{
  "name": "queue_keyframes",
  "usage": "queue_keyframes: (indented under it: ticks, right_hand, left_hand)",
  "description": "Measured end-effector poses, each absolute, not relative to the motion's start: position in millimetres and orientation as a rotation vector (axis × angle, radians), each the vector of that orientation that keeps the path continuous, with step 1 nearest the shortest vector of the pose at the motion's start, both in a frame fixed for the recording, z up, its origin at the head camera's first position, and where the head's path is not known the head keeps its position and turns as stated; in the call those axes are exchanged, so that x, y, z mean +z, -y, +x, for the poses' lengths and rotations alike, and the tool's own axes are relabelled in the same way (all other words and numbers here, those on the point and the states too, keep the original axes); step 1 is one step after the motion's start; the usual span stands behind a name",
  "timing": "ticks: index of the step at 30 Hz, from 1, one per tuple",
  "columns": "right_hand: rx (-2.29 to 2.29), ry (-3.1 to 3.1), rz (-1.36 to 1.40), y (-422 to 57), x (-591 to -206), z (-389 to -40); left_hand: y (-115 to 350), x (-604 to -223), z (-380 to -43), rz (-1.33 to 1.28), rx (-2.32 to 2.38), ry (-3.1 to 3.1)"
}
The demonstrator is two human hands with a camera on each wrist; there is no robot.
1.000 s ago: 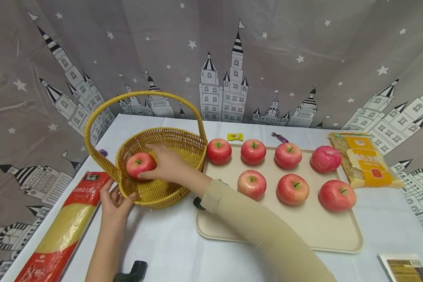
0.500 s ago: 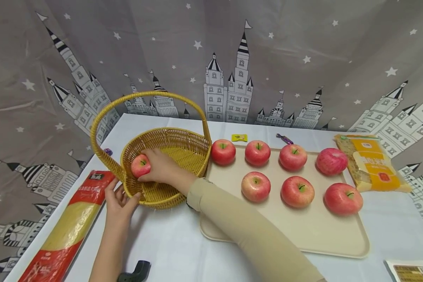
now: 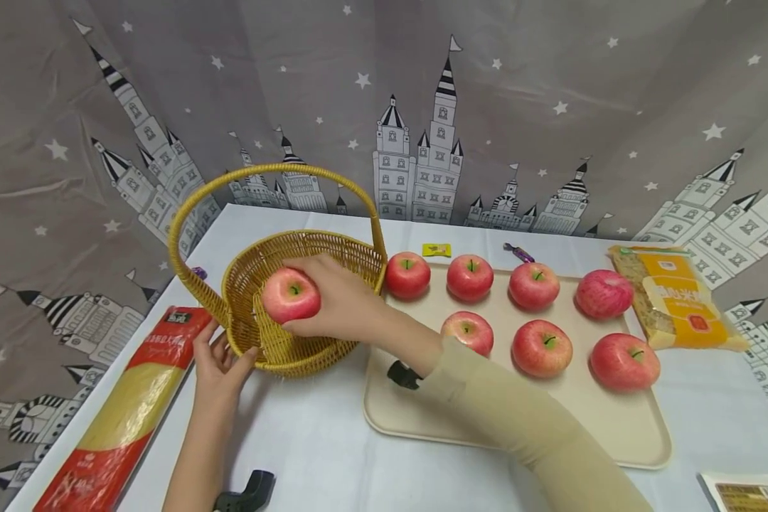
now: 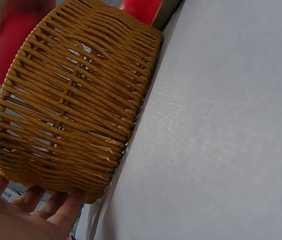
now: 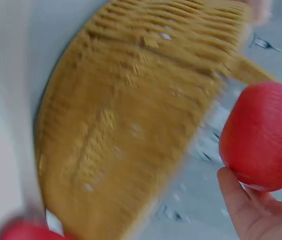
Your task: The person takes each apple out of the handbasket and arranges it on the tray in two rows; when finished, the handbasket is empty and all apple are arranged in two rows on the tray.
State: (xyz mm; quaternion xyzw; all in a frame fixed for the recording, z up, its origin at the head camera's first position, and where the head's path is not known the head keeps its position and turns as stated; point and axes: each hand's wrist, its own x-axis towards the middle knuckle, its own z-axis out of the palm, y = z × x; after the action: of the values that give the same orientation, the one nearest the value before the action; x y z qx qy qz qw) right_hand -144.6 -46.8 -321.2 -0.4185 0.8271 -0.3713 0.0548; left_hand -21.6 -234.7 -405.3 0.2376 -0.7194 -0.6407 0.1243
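A red apple (image 3: 288, 295) is in my right hand (image 3: 339, 302), held up over the yellow wicker basket (image 3: 297, 242) with its stem showing on top. In the right wrist view, the fingers curl round the apple (image 5: 261, 135), which is apart from the basket's woven wall (image 5: 126, 115). My left hand (image 3: 217, 373) grips the near left side of the basket, thumb at the rim and fingers along the outer wall. The left wrist view shows these fingers (image 4: 56, 210) spread against the weave. The basket's arched handle stands upright.
Right of the basket lies a beige tray (image 3: 435, 423) bearing several apples. A red noodle packet (image 3: 124, 409) lies at the left, an orange bag (image 3: 678, 295) at the right. Small wrapped candies, one a yellow candy (image 3: 436, 249), sit behind the tray. A white packet (image 3: 742, 491) lies near right.
My right hand has raised the apple from the basket's left inside and brought it rightward, nearer the camera. The left hand keeps its grip on the basket. The head view has shifted slightly.
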Motion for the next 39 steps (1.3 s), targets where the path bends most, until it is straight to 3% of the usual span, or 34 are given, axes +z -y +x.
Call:
queue_keyframes:
  ticks: [6,12,22,39]
  right_hand:
    - [-1.11,-2.644,-1.211,-36,-308,-148]
    - [-0.948,-2.658,-1.06,-80,-330,-159]
    - [-0.764,-2.479,-1.011,-75,-366,-159]
    - [-0.85,-2.483,-1.019,-76,-376,-150]
  left_hand:
    - [231,-403,-25,0.666,-1.875,2.084]
    - [233,-401,-26,0.668,-1.879,2.083]
    - [232,-404,-28,0.675,-1.884,2.101]
    - [231,-402,-28,0.676,-1.876,2.13]
